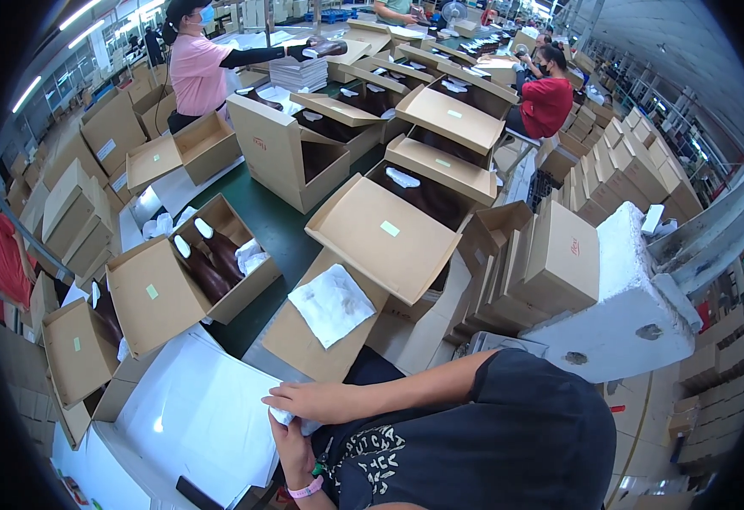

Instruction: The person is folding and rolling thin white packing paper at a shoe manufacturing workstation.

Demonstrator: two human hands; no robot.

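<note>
In front of my dark shirt, my hands meet over a crumpled white wad, probably paper point(282, 416). My right hand point(317, 401) lies over the top of it, with its fingers bent around. From below, my left hand point(293, 450), with a pink band at the wrist, grips the same wad. Most of the wad is hidden by the fingers. Just left of my hands is a stack of large white paper sheets point(189, 416). Beyond it stands an open box point(155, 293) with dark brown boots point(210, 265) stuffed with white paper. A wrinkled white sheet point(332, 304) rests on a cardboard piece point(300, 340).
More open boxes point(385, 234) with boots line the green table point(257, 212) ahead. At right stand upright boxes point(563, 255) and a white block point(619, 314). A co-worker in pink point(198, 72) holds a brown boot point(328, 48); another in red point(546, 106) sits farther right.
</note>
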